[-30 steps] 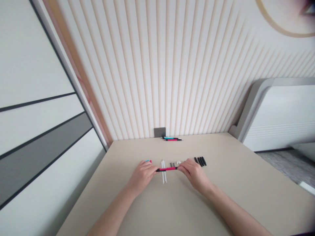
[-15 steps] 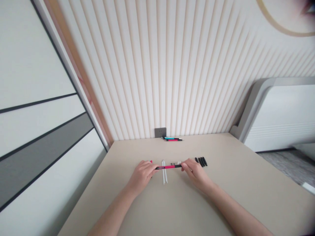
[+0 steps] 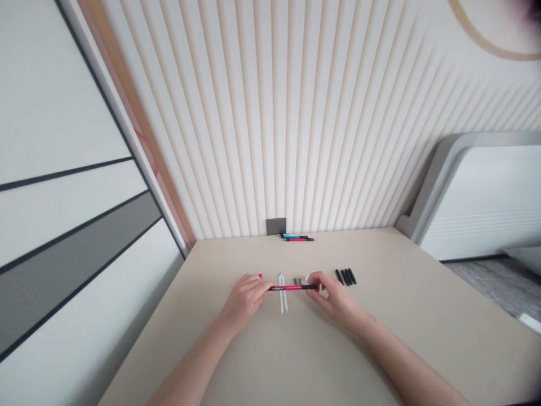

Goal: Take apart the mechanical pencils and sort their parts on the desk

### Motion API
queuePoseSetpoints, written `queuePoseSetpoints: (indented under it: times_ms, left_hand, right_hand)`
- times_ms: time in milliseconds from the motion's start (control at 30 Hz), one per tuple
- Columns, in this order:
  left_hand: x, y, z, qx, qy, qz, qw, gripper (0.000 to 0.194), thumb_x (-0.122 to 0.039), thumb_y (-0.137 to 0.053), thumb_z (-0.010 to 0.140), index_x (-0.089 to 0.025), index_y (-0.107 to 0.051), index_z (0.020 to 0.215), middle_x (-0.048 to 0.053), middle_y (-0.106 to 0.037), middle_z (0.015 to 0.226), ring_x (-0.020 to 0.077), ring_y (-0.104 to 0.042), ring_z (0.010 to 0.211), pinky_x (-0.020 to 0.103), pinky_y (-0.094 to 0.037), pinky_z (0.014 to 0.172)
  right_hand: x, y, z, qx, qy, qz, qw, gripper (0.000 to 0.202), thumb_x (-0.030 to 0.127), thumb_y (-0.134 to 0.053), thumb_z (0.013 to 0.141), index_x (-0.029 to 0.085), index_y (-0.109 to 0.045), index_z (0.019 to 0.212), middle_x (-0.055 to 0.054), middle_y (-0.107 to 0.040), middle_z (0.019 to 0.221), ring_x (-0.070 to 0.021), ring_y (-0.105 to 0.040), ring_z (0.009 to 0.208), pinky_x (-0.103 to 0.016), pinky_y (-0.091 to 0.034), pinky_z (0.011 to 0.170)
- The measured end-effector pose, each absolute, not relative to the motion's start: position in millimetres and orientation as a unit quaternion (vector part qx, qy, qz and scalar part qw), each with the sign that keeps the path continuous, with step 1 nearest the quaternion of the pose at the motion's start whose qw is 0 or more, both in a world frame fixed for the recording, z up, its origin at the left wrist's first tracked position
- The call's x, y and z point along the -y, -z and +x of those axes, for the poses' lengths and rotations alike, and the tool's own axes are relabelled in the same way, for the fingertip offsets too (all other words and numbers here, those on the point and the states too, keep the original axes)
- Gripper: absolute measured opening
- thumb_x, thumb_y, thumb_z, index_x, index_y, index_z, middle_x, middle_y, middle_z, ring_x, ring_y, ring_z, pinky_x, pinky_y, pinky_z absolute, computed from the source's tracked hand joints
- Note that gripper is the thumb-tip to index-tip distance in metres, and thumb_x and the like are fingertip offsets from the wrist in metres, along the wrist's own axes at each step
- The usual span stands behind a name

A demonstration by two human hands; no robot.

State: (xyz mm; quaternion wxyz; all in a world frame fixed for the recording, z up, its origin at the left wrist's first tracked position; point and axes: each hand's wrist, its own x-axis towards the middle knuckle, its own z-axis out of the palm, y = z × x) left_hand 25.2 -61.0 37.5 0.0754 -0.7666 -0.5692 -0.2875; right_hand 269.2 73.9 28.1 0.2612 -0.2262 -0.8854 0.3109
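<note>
A pink-and-black pen is held level above the table, spanning the space between my two hands. My left hand pinches its left black end between thumb and fingers. Around the right black end curve the thumb and forefinger of my right hand. Two thin white refills lie beneath the pen, pointing away from me. Small grey pieces lie just beyond the pen, and a white piece beside them is partly hidden by my right hand. Something pink shows behind my left hand, mostly covered.
Several black pen grips lie in a row right of my right hand. Blue and pink pens rest at the back of the beige table, below a dark wall socket. A white cabinet stands left; a headboard is at right.
My right hand's fingers have shifted on the pen's right end, exposing more of the black part, with the thumb now lower. My left hand keeps its hold.
</note>
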Motion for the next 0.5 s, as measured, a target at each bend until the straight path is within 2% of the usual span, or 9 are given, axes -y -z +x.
queuePoseSetpoints:
  times_ms: [67,133,233,300,367,500]
  left_hand:
    - [61.2,-38.0,25.1,0.57,0.289,-0.765,0.074,0.02,-0.028,-0.045,0.098,-0.019,-0.063,0.102,0.004,-0.07,0.083,0.0169,-0.061,0.078,0.029,-0.043,0.072]
    - [61.5,-38.8,25.3,0.57,0.29,-0.765,0.075,0.02,-0.028,-0.046,0.098,-0.019,-0.063,0.102,0.004,-0.07,0.083,0.0171,-0.061,0.078,0.03,-0.043,0.073]
    - [61.8,-39.9,25.9,0.565,0.29,-0.768,0.075,0.019,-0.028,-0.047,0.098,-0.019,-0.063,0.102,0.004,-0.07,0.084,0.0171,-0.061,0.078,0.03,-0.043,0.074]
    - [61.8,-40.0,26.3,0.564,0.291,-0.77,0.074,0.02,-0.028,-0.047,0.098,-0.019,-0.064,0.102,0.004,-0.07,0.083,0.0168,-0.061,0.077,0.03,-0.043,0.073]
    - [61.7,-39.8,26.3,0.565,0.291,-0.769,0.074,0.021,-0.029,-0.046,0.098,-0.019,-0.064,0.101,0.004,-0.07,0.082,0.0168,-0.061,0.077,0.03,-0.043,0.073]
    - [61.2,-39.1,26.0,0.563,0.286,-0.771,0.075,0.021,-0.03,-0.046,0.098,-0.019,-0.064,0.101,0.005,-0.07,0.084,0.0172,-0.062,0.079,0.03,-0.044,0.073]
  right_hand:
    - [-73.8,-28.2,268.7,0.891,-0.314,-0.212,0.25,0.027,0.039,-0.045,0.096,0.022,-0.057,0.114,-0.008,-0.066,0.098,-0.0203,-0.061,0.087,-0.033,-0.048,0.08]
    - [-74.5,-27.2,268.2,0.898,-0.311,-0.199,0.24,0.028,0.037,-0.04,0.098,0.022,-0.06,0.11,-0.008,-0.067,0.098,-0.0208,-0.061,0.088,-0.034,-0.047,0.082]
    - [-75.6,-25.0,268.0,0.895,-0.309,-0.213,0.241,0.021,0.036,-0.046,0.095,0.022,-0.061,0.1,-0.005,-0.067,0.09,-0.0192,-0.06,0.08,-0.032,-0.047,0.075]
    - [-75.6,-24.8,268.5,0.89,-0.316,-0.222,0.243,0.021,0.037,-0.052,0.092,0.022,-0.058,0.107,-0.005,-0.067,0.093,-0.0191,-0.06,0.081,-0.03,-0.047,0.072]
    - [-74.9,-26.2,268.9,0.893,-0.321,-0.209,0.237,0.024,0.036,-0.049,0.094,0.023,-0.058,0.112,-0.007,-0.067,0.097,-0.0197,-0.061,0.085,-0.03,-0.047,0.073]
    - [-72.6,-29.5,268.4,0.898,-0.319,-0.197,0.231,0.024,0.034,-0.041,0.097,0.021,-0.062,0.099,-0.005,-0.067,0.088,-0.0187,-0.06,0.081,-0.03,-0.046,0.075]
